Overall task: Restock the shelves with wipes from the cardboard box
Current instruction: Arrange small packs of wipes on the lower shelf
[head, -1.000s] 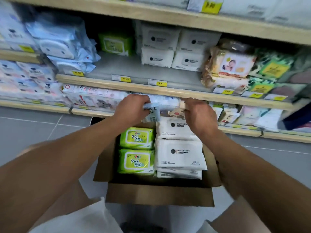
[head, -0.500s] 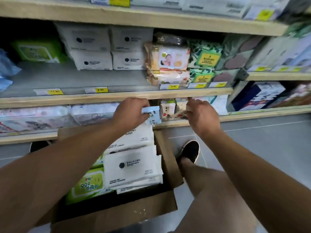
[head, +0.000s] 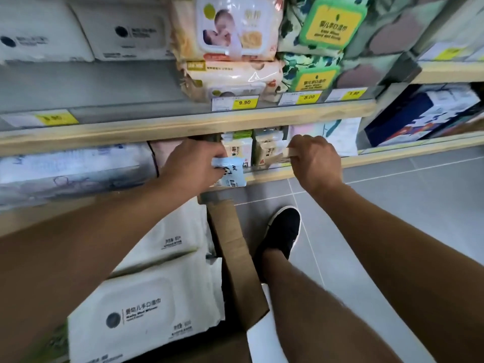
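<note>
- A grey tiled floor (head: 392, 205) ran under wooden shop shelves; the middle shelf (head: 183, 127) had a pale wood front edge with a bare grey stretch at its left.
- On that shelf stood white packs (head: 125, 32) at the back left, two stacked baby-photo packs (head: 235, 35) near the middle, and green leafy packs (head: 322, 30) just right of them.
- Yellow price tags on the shelf's front edge read 9.90 (head: 245, 102) and 5.00 (head: 308, 97); the far left tag (head: 53, 118) was too blurred to be sure of.
- The bottom shelf (head: 392, 150) held long pale multipacks (head: 73, 166) at its left and small upright packs (head: 241, 148) between the two hands.
- The cardboard box (head: 233, 244) sat on the floor below the bottom shelf's front edge, with white wipes (head: 146, 305) lying in it; the top pack bore a dark round logo and Chinese writing, with English too small to read.
- A black shoe (head: 284, 231) stood on the tiles just right of the box flap.
- The left hand (head: 191, 163) was curled round a small blue pack (head: 231, 171) at the bottom shelf's front edge; it showed a panda-like face.
- The right hand (head: 314, 161) was curled too, pinching a small beige pack (head: 286, 153) just in front of the upright packs.
</note>
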A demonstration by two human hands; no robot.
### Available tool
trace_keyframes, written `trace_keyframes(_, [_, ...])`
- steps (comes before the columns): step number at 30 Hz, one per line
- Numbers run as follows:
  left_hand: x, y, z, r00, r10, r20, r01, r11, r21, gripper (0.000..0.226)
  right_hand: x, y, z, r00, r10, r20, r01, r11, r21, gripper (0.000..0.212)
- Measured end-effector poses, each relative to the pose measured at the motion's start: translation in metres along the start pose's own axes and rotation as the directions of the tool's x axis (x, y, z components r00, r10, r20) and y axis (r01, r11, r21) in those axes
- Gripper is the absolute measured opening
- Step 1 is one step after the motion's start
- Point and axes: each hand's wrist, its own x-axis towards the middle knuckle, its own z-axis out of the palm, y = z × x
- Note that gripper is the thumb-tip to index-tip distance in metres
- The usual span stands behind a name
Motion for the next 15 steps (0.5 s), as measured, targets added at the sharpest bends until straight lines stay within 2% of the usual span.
trace_keyframes(7, [0.029,-0.025,0.041,0.997,-0.015,0.081,0.013,1.0,0.025,0.018,0.035,0.013,0.056,0.997,-0.025,0.072,0.027,0.999,-0.022,0.022])
trace_keyframes(15, [0.043,-0.032,0.053,0.999,0.002,0.046,-0.002,1.0,-0.016,0.017,0.041,0.008,0.09,1.0,0.004,-0.018,-0.005,1.0,-0.014,0.021])
